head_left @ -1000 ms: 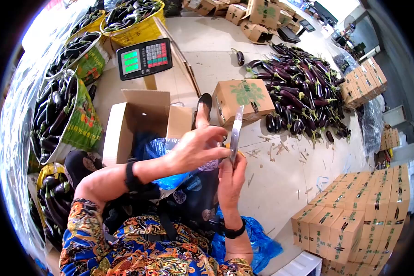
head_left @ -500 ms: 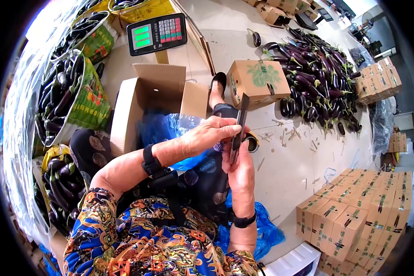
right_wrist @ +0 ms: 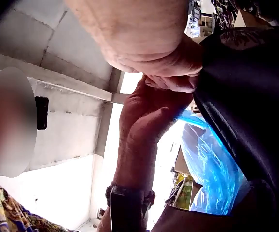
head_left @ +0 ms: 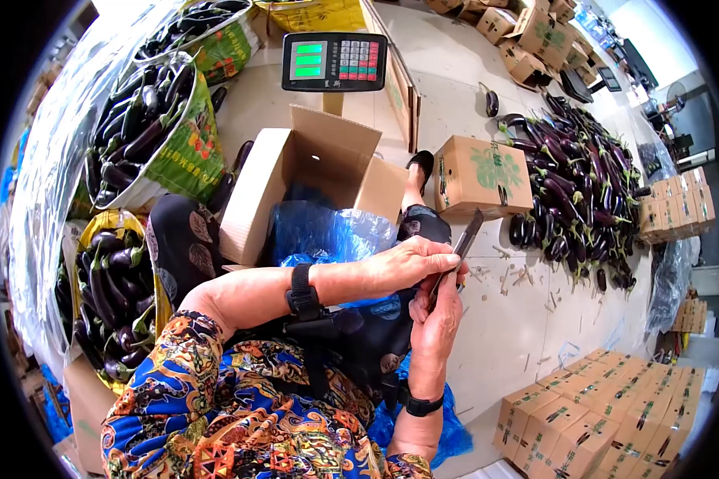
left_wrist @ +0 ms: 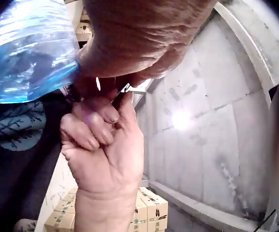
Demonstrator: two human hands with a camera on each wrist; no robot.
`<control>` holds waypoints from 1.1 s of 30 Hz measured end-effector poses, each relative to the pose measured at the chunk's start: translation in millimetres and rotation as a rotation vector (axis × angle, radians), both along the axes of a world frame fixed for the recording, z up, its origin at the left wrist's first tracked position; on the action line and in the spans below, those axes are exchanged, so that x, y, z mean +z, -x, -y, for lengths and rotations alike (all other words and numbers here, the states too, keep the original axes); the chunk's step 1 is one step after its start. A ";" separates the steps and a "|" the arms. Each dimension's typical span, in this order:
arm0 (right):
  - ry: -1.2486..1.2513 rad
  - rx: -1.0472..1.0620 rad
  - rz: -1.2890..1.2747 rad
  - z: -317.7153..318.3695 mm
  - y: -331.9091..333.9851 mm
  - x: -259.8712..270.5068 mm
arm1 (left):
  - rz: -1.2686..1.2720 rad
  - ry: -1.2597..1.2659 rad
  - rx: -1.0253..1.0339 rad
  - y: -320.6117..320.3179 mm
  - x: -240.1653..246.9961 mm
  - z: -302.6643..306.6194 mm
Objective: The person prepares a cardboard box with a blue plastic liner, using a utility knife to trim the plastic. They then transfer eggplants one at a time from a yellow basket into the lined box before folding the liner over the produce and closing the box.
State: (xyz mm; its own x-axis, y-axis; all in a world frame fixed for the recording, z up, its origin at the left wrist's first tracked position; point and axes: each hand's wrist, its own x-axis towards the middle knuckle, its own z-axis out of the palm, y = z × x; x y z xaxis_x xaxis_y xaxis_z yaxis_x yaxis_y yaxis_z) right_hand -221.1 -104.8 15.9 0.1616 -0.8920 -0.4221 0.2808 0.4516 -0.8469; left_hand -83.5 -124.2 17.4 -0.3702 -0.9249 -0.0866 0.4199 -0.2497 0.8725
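Observation:
A narrow, dark, flat blade (head_left: 471,231) sticks up from between the two hands in the head view. My left hand (head_left: 399,267) reaches across from the left, its thumb and fingers pinching the blade's side. Below it, my right hand (head_left: 438,323) has its fingers curled round the lower part. The left wrist view shows the left hand (left_wrist: 144,38) large above the right hand (left_wrist: 105,150), whose fingers are curled in. In the right wrist view, the right hand (right_wrist: 139,38) covers the left fingers. The blade's lower end is hidden.
An open carton (head_left: 252,195) with a blue plastic bag (head_left: 327,235) stands by the legs. Beyond are a scale display (head_left: 334,62), a closed carton (head_left: 483,177) and an eggplant heap (head_left: 575,184). Filled sacks (head_left: 188,152) stand left; stacked cartons (head_left: 607,415) lie right.
The left hand has come from loosely spread fingers onto the blade. A round, yellow-edged item seen by the right hand is now out of sight. The view has shifted, moving the hands rightward in it.

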 end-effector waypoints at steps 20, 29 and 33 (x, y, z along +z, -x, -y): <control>-0.031 -0.100 -0.009 6.0 22.8 10.8 | 0.233 0.036 -0.071 -8.9 9.2 3.6; -0.248 -0.210 -0.075 -4.9 116.1 -158.2 | 0.447 -0.124 0.050 -81.4 -3.2 -11.0; -0.298 -0.197 -0.148 -13.3 110.5 -217.0 | 0.505 -0.223 0.060 -99.9 -15.4 -27.2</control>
State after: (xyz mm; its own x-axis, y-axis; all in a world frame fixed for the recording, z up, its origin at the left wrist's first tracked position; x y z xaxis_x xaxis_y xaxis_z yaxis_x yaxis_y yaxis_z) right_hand -331.7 -91.5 -201.1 -0.0823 -0.7348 -0.6733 0.2713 0.6335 -0.7246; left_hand 16.4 -97.0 2.1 -0.1787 -0.8822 -0.4356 -0.0179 -0.4398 0.8979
